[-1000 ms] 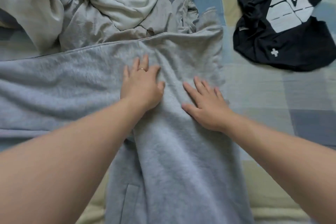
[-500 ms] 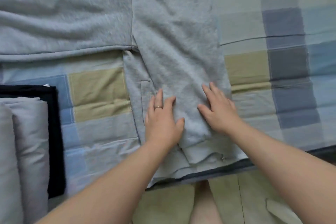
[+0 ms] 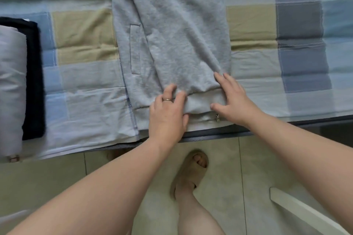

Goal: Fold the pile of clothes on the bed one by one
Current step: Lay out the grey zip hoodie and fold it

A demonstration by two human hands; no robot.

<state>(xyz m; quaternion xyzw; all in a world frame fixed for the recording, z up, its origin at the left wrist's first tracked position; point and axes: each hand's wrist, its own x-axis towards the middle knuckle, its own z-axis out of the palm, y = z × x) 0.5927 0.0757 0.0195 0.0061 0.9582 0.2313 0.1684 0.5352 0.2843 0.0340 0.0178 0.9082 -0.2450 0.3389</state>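
The grey jacket (image 3: 172, 34) lay spread on the bed (image 3: 210, 133), running from the top of the view down to the bed's near edge, with one fleecy panel folded over its middle. At the far left, a folded pale grey garment (image 3: 11, 82) sat on top of a folded dark garment (image 3: 35, 82), well apart from the jacket. Between them showed the checked sheet (image 3: 80, 44) in blue, beige and grey squares. A slit pocket (image 3: 135, 49) was visible on the jacket's left part, just beside the folded-over panel.

The left hand (image 3: 168, 114), wearing a ring (image 3: 167, 99), had its fingers curled down into the fleece just above the ribbed hem band (image 3: 202, 101). Its thumb was tucked against the band's lower edge, so the hand pinched the band's left end. A metal zip pull (image 3: 217, 118) lay just below the band, between the two hands. The right hand (image 3: 235, 101) rested on the band's right end, its fingers straight and slightly spread on the fleece and its thumb flat on the band. It gripped nothing.

Below the bed edge was a pale tiled floor (image 3: 267, 168), on which a foot in a beige slipper (image 3: 191, 170) stood. A white bar (image 3: 305, 213) crossed the lower right corner, but what it belonged to could not be told.
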